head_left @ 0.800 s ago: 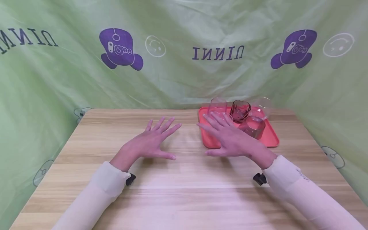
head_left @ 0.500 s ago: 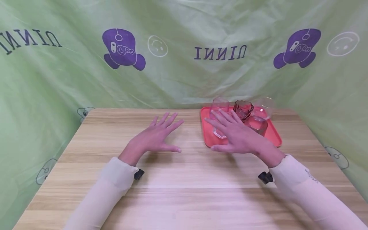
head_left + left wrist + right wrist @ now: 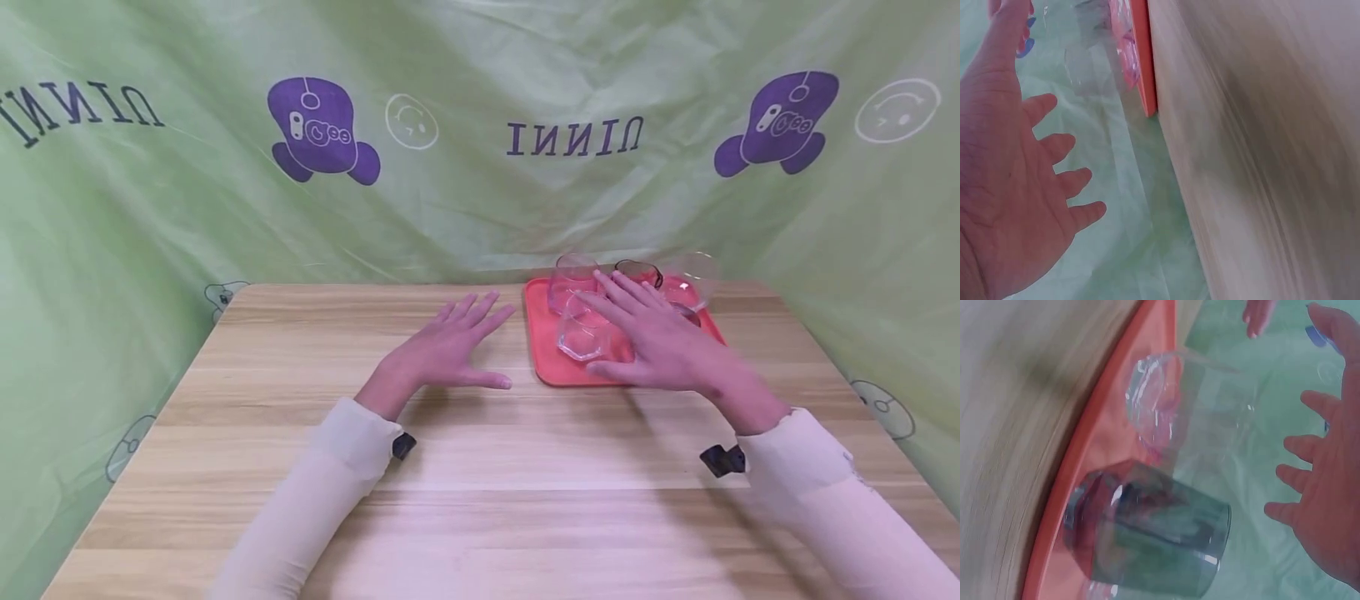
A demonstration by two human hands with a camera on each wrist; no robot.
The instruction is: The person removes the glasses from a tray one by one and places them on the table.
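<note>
A red tray (image 3: 551, 373) sits at the table's back right with several drinking glasses on it. My right hand (image 3: 652, 337) is spread flat over the tray's middle with straight fingers, holding nothing and hiding some of the glasses. A clear glass (image 3: 579, 340) with an angular base stands just left of that hand, and another clear glass (image 3: 568, 279) stands behind it. A dark tinted glass (image 3: 637, 269) peeks out past the fingertips. My left hand (image 3: 450, 350) hovers open over bare wood, left of the tray. The right wrist view shows a clear glass (image 3: 1172, 406) and a tinted glass (image 3: 1154, 537) on the tray (image 3: 1094, 456).
A wide clear glass (image 3: 693, 275) stands at the tray's far right corner. The wooden table (image 3: 480, 500) is backed and flanked by a green printed cloth (image 3: 465, 208). In the left wrist view the tray's edge (image 3: 1144, 62) lies beyond my open left hand (image 3: 1016, 206).
Both hands have moved forward and to the right. The right hand has gone from the tray's near left edge to over its middle; the front clear glass now shows beside it.
</note>
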